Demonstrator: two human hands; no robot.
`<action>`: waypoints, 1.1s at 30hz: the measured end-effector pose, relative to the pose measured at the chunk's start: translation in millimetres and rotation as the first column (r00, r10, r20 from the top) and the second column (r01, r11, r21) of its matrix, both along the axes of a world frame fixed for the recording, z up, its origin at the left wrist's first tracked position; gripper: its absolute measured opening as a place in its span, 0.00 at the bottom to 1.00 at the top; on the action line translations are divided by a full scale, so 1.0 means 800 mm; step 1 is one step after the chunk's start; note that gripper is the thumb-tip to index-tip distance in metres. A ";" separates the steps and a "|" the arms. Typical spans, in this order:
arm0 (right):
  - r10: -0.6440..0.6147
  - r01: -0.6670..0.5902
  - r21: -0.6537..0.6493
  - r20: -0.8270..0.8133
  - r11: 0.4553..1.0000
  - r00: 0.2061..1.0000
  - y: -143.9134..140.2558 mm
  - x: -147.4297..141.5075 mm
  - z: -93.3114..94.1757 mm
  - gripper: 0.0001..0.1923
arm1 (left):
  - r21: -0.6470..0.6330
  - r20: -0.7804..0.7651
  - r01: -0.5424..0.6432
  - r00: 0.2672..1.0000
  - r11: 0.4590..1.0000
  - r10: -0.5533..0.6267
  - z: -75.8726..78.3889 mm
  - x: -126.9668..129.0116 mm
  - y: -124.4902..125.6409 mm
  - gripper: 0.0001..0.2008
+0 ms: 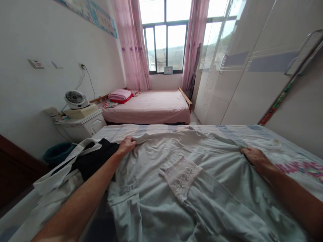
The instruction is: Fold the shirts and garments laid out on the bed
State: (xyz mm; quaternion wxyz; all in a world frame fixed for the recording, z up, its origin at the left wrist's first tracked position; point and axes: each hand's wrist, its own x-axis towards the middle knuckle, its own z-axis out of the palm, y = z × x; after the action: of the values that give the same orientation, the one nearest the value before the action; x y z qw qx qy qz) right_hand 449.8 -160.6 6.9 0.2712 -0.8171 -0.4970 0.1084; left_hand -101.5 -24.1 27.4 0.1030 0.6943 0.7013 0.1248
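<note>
We have a pale grey garment [191, 174] laid flat across the near bed [290, 151], with both arms stretched out to its far corners. Our left hand [127, 145] is curled closed, pinching the cloth at the far left edge; our right hand [253, 155] lies over the far right side with fingers bent into a fold, gripping it there. To do this well, we judge that both hands should pull evenly outward and keep the far edge straight, so the creases running down the middle flatten instead of bunching. A lace-trimmed piece [180, 176] lies on top near the centre and may catch or drag if the cloth shifts. A black cloth [94, 159] and a white strap [63, 168] lie just under our left forearm, touching the garment's left side, and could get caught up in it. Further off stand a pink bed [151, 106], a fan [75, 99] on a nightstand [83, 126], and a wardrobe [239, 84].
</note>
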 end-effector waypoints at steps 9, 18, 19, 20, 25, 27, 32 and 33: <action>0.109 -0.085 -0.084 0.340 0.993 0.934 0.035 -0.018 0.029 0.19 | 0.038 0.040 -0.055 0.998 0.998 0.053 0.000 -0.011 0.036 0.22; 0.315 -0.244 -0.218 0.402 0.945 0.860 0.158 -0.071 0.023 0.27 | -0.034 -0.042 0.201 0.979 0.979 -0.202 0.014 0.017 0.074 0.26; 0.323 -0.247 -0.229 0.401 0.941 0.857 0.166 -0.075 0.022 0.28 | -0.045 -0.061 0.220 0.973 0.975 -0.222 0.016 0.021 0.074 0.23; 0.335 -0.254 -0.243 0.400 0.936 0.853 0.172 -0.079 0.021 0.27 | -0.052 -0.081 0.232 0.968 0.971 -0.236 0.018 0.025 0.074 0.20; 0.324 -0.262 -0.197 0.446 0.945 0.834 0.181 -0.084 0.025 0.16 | 0.117 -0.168 0.222 0.965 0.968 -0.201 0.018 0.035 0.066 0.13; 0.252 -0.212 -0.138 0.484 0.968 0.838 0.178 -0.082 0.025 0.18 | 0.226 -0.243 0.189 0.961 0.956 -0.133 0.012 0.039 0.060 0.16; 0.178 -0.225 0.022 0.537 0.974 0.824 0.165 -0.100 0.021 0.22 | 0.302 -0.393 0.279 0.908 0.911 -0.147 0.002 0.062 0.029 0.23; 0.202 -0.279 0.060 0.550 0.958 0.811 0.161 -0.109 0.019 0.23 | 0.294 -0.378 0.372 0.891 0.881 -0.250 0.001 0.070 0.019 0.23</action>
State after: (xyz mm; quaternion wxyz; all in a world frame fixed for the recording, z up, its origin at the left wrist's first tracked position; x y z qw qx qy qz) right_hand 362.2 -31.7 21.9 0.1607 -0.7241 -0.6587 -0.1263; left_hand -45.8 -9.2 28.6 -0.1248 0.8169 0.5513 0.1143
